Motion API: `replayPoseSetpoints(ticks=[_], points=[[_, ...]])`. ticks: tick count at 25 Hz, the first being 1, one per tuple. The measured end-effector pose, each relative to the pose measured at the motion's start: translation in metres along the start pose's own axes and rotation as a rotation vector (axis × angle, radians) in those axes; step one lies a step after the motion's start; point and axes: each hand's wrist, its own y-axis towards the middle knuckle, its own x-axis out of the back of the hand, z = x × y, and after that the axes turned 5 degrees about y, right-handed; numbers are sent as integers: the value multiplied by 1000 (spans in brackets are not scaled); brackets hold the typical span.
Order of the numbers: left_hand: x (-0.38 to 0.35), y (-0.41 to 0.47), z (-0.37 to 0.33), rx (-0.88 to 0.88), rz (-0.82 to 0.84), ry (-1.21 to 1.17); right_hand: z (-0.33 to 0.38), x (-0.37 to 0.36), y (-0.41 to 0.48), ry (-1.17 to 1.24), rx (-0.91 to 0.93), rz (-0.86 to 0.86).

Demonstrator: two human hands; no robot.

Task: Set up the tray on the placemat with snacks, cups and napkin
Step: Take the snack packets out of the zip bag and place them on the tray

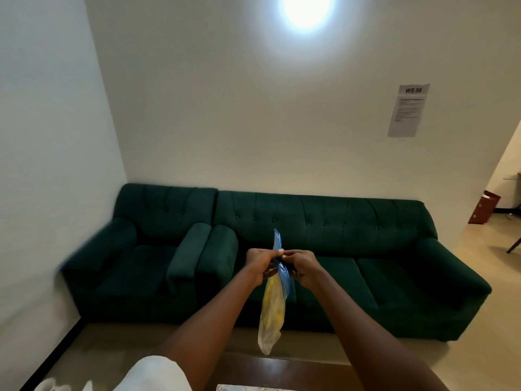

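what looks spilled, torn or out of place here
Nothing stands out. The left hand and right hand pinch the snack bag near its top; it hangs straight down, and no spill shows.

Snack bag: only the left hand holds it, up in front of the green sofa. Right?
No. The head view shows both the left hand and the right hand pinching the snack bag near its top. It is up in front of the green sofa.

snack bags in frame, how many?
1: a blue-and-yellow plastic snack bag, pinched near its top by the left hand and right hand, hanging in front of the dark green sofa. The brown table is mostly out of frame, so others may be hidden.
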Motion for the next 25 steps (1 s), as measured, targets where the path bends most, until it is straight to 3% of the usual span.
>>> replayPoseSetpoints(ticks=[6, 15, 25], points=[[10, 5, 6, -89, -37, 160, -7, 4, 3, -53, 39, -61], [56, 21, -11, -154, -195, 283, 8, 84, 4, -238, 182, -337], [21, 19, -15, -174, -105, 246, 5, 95, -11, -289, 208, -319]])
